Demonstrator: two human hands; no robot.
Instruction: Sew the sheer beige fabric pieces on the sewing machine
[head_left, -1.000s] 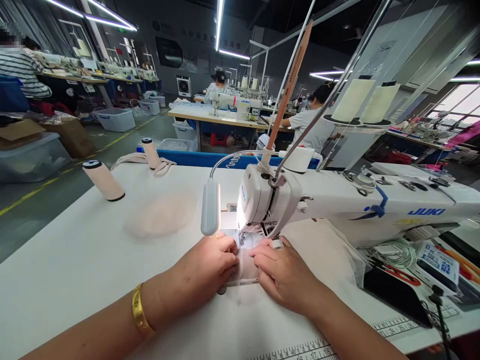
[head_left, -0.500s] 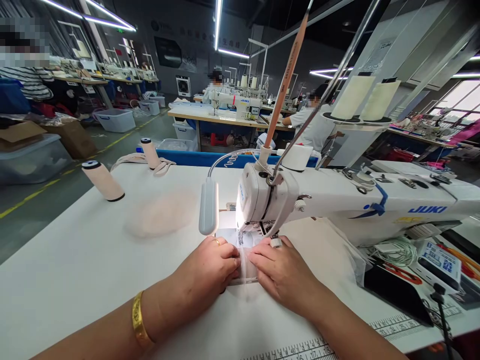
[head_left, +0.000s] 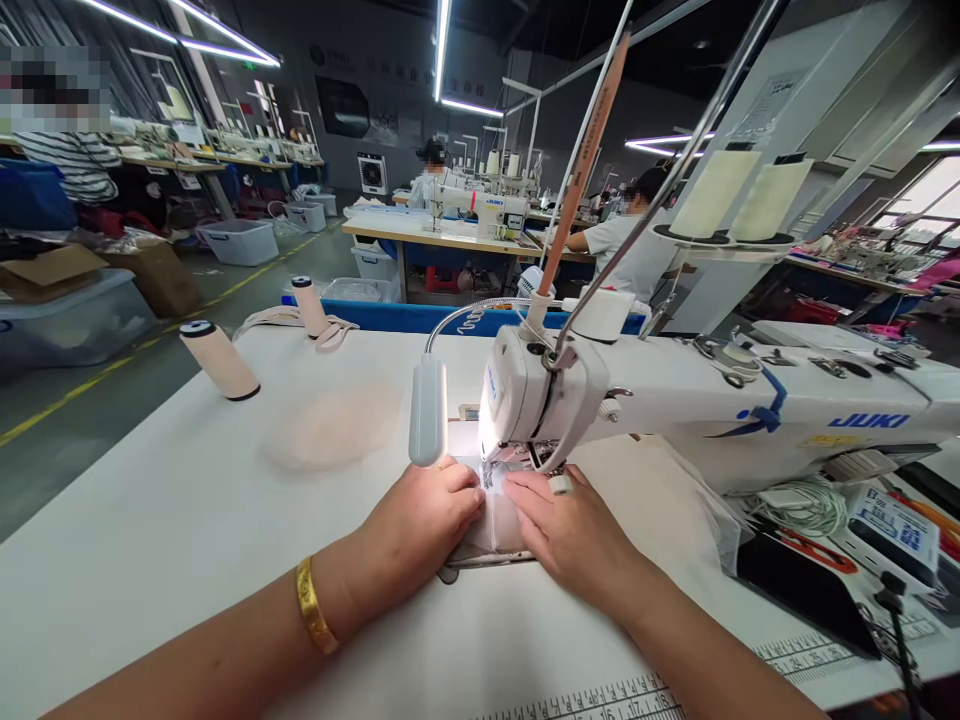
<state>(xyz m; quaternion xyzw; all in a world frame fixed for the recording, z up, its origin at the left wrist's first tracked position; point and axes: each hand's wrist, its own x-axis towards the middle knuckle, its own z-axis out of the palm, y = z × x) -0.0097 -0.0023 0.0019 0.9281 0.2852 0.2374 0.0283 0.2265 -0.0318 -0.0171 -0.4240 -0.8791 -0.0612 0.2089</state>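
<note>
A piece of thin, sheer pale fabric (head_left: 496,528) lies under the presser foot (head_left: 489,474) of the white sewing machine (head_left: 517,390), with a narrow seam line running toward me. My left hand (head_left: 424,515), with a gold bangle at the wrist, has its fingers curled down on the fabric left of the foot. On the other side my right hand (head_left: 574,535) pinches the fabric close to the foot, its fingertips partly hidden by the machine head. The lit lamp (head_left: 427,412) hangs just above my left fingers.
Two peach thread cones (head_left: 221,362) stand at the table's far left, near a blurry sheer pale heap (head_left: 330,425). To the right lie a black phone-like slab (head_left: 806,590), coiled white cable (head_left: 802,507) and a printed ruler strip (head_left: 592,700). Co-workers sit at other machines beyond.
Both hands have slid slightly forward, closer to the presser foot, and the fabric's near end has moved with them. The whole view has shifted a little.
</note>
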